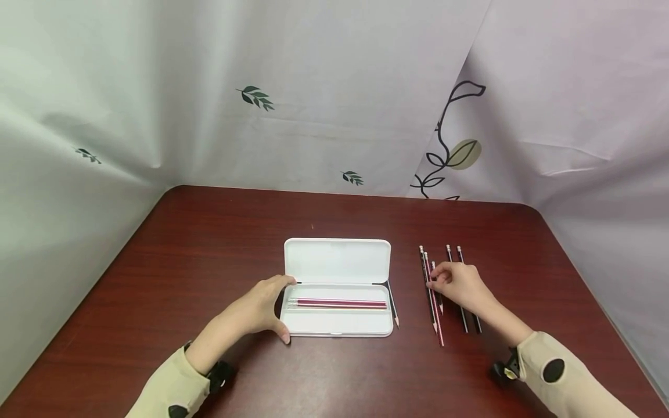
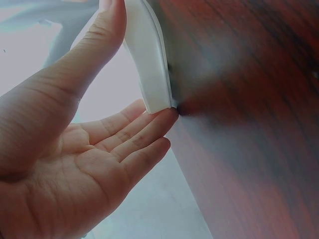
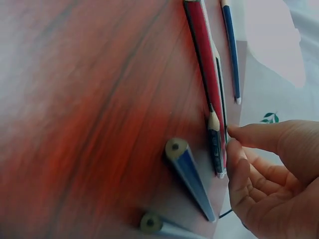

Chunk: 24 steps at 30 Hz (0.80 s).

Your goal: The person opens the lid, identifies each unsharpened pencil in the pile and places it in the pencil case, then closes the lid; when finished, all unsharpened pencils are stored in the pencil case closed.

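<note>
A white pencil case (image 1: 334,328) lies with its lid (image 1: 337,258) raised, red-striped pencils (image 1: 340,303) inside. My left hand (image 1: 261,307) holds the case's left end, thumb at the front corner and fingers at the back near the hinge. In the left wrist view the fingertips touch the case's edge. Over to the right, my right hand (image 1: 462,284) pinches at a red-striped pencil (image 1: 438,319) with thumb and index finger. A long black pencil (image 1: 427,290) lies along its left, and a short dark pencil (image 3: 215,149) along its right.
Two dark pencils (image 1: 463,316) lie beneath and beyond the right hand. Another pencil (image 1: 393,305) rests close against the case's right side. The brown table (image 1: 219,232) meets a pale leaf-patterned cloth (image 1: 324,116) at the back and sides.
</note>
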### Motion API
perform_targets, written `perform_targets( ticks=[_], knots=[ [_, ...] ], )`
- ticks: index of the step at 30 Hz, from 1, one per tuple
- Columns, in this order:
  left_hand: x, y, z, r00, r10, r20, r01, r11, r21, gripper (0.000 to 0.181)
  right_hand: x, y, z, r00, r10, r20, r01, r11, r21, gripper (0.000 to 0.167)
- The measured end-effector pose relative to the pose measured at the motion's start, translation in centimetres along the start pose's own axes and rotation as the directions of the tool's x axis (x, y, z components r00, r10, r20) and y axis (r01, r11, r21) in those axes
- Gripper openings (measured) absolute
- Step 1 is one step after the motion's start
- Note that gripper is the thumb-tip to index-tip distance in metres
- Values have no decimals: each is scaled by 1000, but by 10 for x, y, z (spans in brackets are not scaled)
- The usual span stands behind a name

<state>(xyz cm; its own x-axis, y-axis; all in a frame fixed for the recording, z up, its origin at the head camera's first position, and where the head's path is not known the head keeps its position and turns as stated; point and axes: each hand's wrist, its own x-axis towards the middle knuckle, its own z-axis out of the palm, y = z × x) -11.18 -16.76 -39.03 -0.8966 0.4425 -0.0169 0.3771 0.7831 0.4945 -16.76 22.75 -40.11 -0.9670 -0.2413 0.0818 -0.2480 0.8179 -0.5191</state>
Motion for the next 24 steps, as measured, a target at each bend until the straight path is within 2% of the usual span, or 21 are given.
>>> perform_targets(
  ticks=[8, 12, 17, 24],
  knots=[
    [0, 0, 1, 1000, -4, 3, 4, 1000, -1, 96, 5, -6, 3, 1000, 22, -11, -22, 999, -29, 19],
    [0, 0, 1, 1000, 3, -2, -3, 1000, 4, 96, 5, -7, 3, 1000, 28, -13, -29, 999, -28, 17],
    [0, -1, 1, 1000, 13, -9, -13, 1000, 7, 95, 5, -7, 1, 998, 47, 40, -47, 999, 4, 14],
    [-1, -1, 1, 1000, 19, -14, -19, 1000, 5, 94, 11, -10, 3, 987, 112, 117, -113, 994, -1, 21]
  ],
)
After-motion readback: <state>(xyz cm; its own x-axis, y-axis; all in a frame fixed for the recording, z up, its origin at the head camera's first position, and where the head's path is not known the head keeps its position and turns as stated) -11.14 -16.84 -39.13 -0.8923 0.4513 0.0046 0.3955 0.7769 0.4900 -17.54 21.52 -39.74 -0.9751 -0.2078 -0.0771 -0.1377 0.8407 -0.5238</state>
